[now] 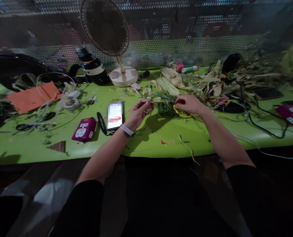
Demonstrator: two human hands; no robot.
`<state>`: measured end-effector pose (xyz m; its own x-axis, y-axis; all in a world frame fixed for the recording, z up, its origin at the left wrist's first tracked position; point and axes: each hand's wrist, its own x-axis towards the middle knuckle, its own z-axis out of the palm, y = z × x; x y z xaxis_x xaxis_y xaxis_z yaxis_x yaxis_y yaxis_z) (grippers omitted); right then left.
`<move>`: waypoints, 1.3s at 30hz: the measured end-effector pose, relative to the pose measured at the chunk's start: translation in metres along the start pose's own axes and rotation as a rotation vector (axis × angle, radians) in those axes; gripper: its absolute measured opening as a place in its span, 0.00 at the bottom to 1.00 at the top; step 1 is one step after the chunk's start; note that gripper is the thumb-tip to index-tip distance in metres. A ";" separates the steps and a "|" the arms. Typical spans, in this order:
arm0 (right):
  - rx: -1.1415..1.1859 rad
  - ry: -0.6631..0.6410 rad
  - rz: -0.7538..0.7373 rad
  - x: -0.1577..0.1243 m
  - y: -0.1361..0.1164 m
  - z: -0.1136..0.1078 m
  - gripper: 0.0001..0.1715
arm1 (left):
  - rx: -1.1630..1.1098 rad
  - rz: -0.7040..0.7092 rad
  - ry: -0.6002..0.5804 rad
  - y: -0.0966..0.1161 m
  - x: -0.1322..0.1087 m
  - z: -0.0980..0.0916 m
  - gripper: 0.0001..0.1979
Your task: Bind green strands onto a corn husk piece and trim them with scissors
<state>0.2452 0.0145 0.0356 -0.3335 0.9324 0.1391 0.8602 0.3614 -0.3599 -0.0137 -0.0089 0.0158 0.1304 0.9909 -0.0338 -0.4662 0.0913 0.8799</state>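
My left hand (140, 112), with a pale band on its wrist, pinches a small pale piece of dried corn husk (156, 99) near the middle of the table. Just right of it, my right hand (187, 102) is closed on scissors (183, 114) with yellow handles. The dark blades point left toward the husk piece, and I cannot tell whether they touch it. Under and behind the hands lies a heap of green plant sprigs (164, 108). Larger corn husks (172, 79) lie beyond it.
A white desk fan (124, 77) and a black bottle (94, 69) stand at the back. Left of my hands are a lit phone (114, 115), a purple power socket (84, 129) and orange paper (34, 97). Dry husks (255, 77) and a black cable (267, 131) cover the right side.
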 end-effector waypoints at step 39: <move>0.059 0.013 0.349 -0.022 0.025 -0.077 0.28 | -0.138 0.219 0.124 0.012 0.014 -0.004 0.07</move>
<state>0.3036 0.0029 0.0947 -0.0184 0.9998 0.0102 0.8977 0.0211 -0.4401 -0.0214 0.0064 0.0242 -0.0911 0.9922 0.0847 -0.5872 -0.1222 0.8002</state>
